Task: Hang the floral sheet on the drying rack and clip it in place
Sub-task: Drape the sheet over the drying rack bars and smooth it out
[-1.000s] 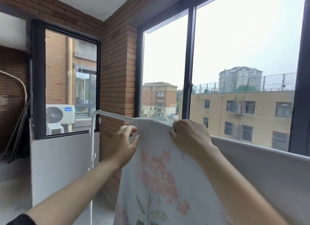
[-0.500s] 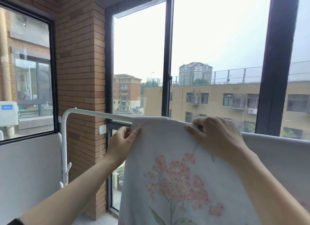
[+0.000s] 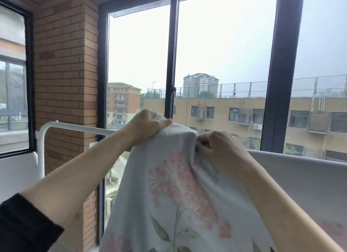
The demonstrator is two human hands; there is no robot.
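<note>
- Balcony corner, with a brick pillar [image 3: 65,64] on the left and tall dark-framed windows [image 3: 281,73] ahead; beyond the glass, a yellow apartment block [image 3: 234,111] under grey sky.
- Drying rack [image 3: 75,127]: white tube, running level from a rounded corner at the left towards the middle, then hidden behind arm and fabric.
- Floral sheet [image 3: 178,186]: pale, printed with pink blossoms and green leaves, draped over the rail at centre, hanging down to the bottom edge, bunched into a peak at the top.
- Left hand [image 3: 148,126]: curled round the bunched top of the sheet, thumb pressed along the fabric, lifted just above the rail.
- Right hand [image 3: 219,148]: just beside the left, knuckles up, fingers curled and pinching a fold of the sheet at rail height; a small dark shape between the fingers, too unclear to name.
- Black sleeve [image 3: 24,225] on the left forearm, at the lower left.
- Pale cloth [image 3: 300,173] spread along the rail to the right; same sheet or another, cannot tell.
</note>
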